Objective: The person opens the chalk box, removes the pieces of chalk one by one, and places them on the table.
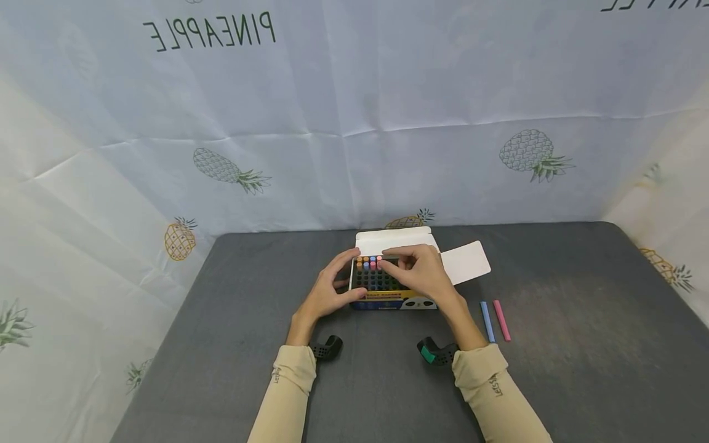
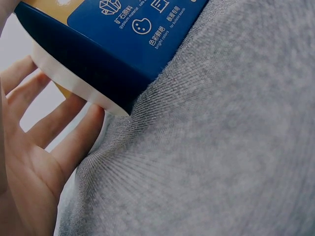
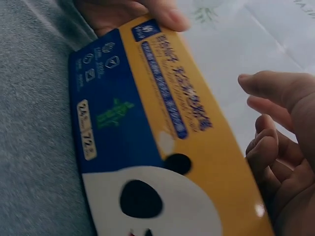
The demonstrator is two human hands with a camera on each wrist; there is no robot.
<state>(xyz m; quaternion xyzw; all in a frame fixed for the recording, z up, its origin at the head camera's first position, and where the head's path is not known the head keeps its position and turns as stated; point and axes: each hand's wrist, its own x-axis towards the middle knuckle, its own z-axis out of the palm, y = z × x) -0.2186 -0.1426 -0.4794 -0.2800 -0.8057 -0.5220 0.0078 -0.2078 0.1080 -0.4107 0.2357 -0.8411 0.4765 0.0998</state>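
Observation:
A chalk box (image 1: pixel 376 304), blue and yellow with a panda face, stands on the table with its lid open. Its dark holder shows rows of holes, and orange, blue and pink chalk ends (image 1: pixel 366 262) fill several at the back left. My left hand (image 1: pixel 328 289) holds the box at its left end, thumb at the front edge and fingers (image 2: pixel 74 137) along the side. Over the holder is my right hand (image 1: pixel 423 271), its thumb and forefinger beside a pink chalk end (image 1: pixel 379 259). In the right wrist view its other fingers curl, with no chalk visible among them.
A blue chalk stick (image 1: pixel 487 321) and a pink chalk stick (image 1: pixel 501 320) lie on the dark grey table (image 1: pixel 581 344), right of my right forearm. The white lid (image 1: pixel 396 237) rises behind the box, and a white flap (image 1: pixel 466 263) sticks out right. A pineapple-print curtain (image 1: pixel 354 172) hangs behind.

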